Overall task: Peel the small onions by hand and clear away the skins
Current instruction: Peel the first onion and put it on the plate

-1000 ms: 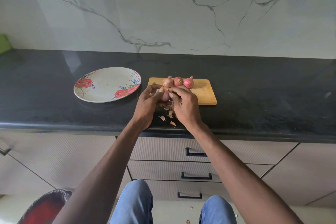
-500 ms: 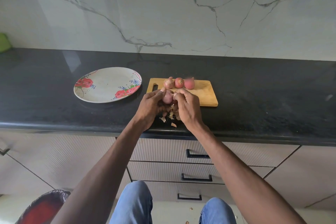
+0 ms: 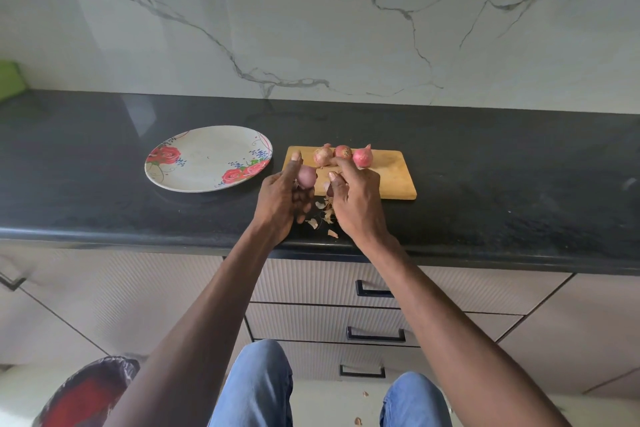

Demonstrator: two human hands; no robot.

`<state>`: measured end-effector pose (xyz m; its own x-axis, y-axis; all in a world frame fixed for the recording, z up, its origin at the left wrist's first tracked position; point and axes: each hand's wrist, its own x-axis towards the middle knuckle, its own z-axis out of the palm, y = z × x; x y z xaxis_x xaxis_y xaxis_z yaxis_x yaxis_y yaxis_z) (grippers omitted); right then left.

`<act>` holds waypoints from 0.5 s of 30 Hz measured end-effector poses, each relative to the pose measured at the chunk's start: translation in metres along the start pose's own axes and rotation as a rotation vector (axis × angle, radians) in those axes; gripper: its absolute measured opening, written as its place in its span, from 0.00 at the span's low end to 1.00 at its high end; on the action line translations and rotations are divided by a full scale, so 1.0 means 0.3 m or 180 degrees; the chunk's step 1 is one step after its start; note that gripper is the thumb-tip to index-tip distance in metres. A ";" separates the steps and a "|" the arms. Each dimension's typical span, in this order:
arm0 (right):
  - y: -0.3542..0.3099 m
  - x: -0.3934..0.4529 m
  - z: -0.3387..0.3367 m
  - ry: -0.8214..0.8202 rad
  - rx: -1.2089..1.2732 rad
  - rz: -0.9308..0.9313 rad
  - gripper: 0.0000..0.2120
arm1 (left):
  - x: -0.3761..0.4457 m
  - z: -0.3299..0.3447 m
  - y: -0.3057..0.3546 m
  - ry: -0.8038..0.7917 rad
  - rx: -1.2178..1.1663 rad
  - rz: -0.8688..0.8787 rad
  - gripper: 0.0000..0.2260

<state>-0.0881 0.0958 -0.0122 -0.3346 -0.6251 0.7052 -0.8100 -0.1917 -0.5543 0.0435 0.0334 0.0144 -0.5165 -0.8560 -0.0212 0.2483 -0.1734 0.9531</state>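
My left hand (image 3: 282,196) holds a small purple onion (image 3: 306,177) between thumb and fingers, just left of the wooden cutting board (image 3: 394,180). My right hand (image 3: 356,199) is a little apart from it and pinches a piece of purple skin (image 3: 328,188) at its fingertips. Three unpeeled pink onions (image 3: 343,154) sit in a row at the board's far edge. Several dry skin flakes (image 3: 320,217) lie on the black counter below my hands.
A floral plate (image 3: 207,158) rests on the counter (image 3: 104,204) left of the board. The marble wall rises behind. Drawers with black handles (image 3: 375,336) sit below the counter edge. A dark bag with red (image 3: 86,395) stands at the lower left; skin bits lie on the floor.
My hands were together on the onion; now they have parted, the left keeping the onion and the right pulling away a piece of skin.
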 end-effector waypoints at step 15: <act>-0.045 -0.001 -0.028 0.0277 0.0170 0.0333 0.10 | -0.001 0.006 -0.012 -0.0647 0.0285 0.0171 0.12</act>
<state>-0.0811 0.1050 -0.0011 -0.4583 -0.5762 0.6767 -0.7425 -0.1702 -0.6478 0.0413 0.0352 0.0116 -0.6613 -0.7455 0.0830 0.2107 -0.0784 0.9744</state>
